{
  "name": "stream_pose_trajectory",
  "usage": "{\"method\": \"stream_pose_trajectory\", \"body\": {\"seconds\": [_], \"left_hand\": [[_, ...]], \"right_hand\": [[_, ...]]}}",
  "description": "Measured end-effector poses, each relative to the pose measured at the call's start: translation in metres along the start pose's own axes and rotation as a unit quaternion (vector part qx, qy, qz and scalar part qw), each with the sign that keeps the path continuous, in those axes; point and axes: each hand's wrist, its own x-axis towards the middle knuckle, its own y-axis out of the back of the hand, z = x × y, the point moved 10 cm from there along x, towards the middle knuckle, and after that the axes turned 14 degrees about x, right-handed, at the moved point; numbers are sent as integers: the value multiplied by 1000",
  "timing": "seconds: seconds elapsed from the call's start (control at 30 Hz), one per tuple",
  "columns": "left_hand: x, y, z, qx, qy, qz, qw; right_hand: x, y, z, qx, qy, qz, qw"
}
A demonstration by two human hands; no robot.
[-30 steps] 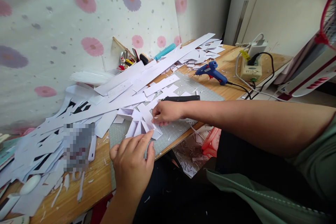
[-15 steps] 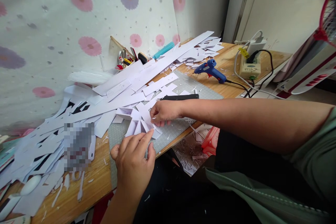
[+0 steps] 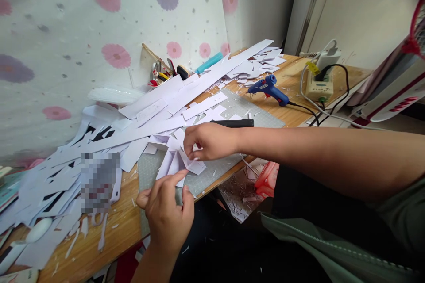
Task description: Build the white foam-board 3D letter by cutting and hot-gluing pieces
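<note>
A folded white paper piece with upright walls lies near the front edge of the grey cutting mat. My left hand is at its near side, fingers apart, with the index fingertip touching the paper. Over the right part of the piece is my right hand, thumb and fingers pinched together; whatever is between the fingertips is too small to name. Behind the right wrist lies a black tool, partly covered by the hand.
A blue glue gun lies on the wooden table, its cord running to a power strip. White paper strips and scraps pile up left and behind. A red bag is below the table edge.
My right hand has shifted slightly left and up over the folded paper. My left hand has moved a little left, with its index finger lower. The view has shifted slightly.
</note>
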Motion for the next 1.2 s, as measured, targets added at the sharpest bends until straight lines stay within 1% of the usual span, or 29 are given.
{"method": "stream_pose_trajectory", "body": {"seconds": [0.03, 0.1, 0.2, 0.4, 0.57, 0.83, 1.1, 1.17, 1.2], "left_hand": [[-1, 0, 0, -2, 1, 3, 1000], [-3, 0, 0, -7, 6, 11, 1000], [-5, 1, 0, -10, 9, 20, 1000], [-8, 1, 0, -7, 8, 30, 999], [-10, 1, 2, -6, 4, 38, 999], [-11, 5, 8, -1, -4, 41, 999], [-11, 7, 11, 4, -12, 38, 999], [-11, 7, 10, 4, -9, 37, 999], [-12, 7, 10, 4, -5, 35, 999]], "right_hand": [[-1, -4, -5, -41, 10, -11, 999], [-4, -7, -9, -110, 8, -12, 994], [-5, -10, -10, -149, 0, -4, 989], [-1, -15, -10, -166, -10, -3, 986], [-1, -22, -11, -197, -28, -15, 980], [0, -23, -14, -217, -34, -18, 975], [0, -23, -15, -218, -40, -2, 975], [0, -20, -14, -198, -36, 0, 979], [0, -18, -13, -172, -33, -2, 985]]}}
